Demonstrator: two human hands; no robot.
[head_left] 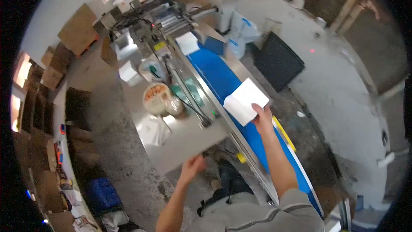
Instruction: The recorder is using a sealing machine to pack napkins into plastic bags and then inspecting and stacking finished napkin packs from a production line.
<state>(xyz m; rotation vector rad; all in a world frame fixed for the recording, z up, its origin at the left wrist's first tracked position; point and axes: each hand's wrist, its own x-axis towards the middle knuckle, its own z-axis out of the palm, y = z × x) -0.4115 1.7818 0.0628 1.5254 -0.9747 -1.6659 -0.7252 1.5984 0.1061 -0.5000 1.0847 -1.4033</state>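
Note:
My right hand (pixel 262 119) grips a white square packet (pixel 245 101) by its near corner, held just above the blue conveyor belt (pixel 214 71). Farther up the belt lies a second white packet (pixel 187 43), close to the grey machine (pixel 161 19) that feeds it. My left hand (pixel 193 165) rests on the near corner of the steel side table (pixel 189 139), fingers curled over its edge, holding nothing loose.
On the steel table stand a round tub with an orange lid (pixel 155 96), a smaller jar (pixel 174 106), a white box (pixel 128 72) and a clear bag (pixel 153 129). A black bin (pixel 278 61) sits right of the belt. Cardboard boxes (pixel 77 30) and a blue crate (pixel 102 193) lie left.

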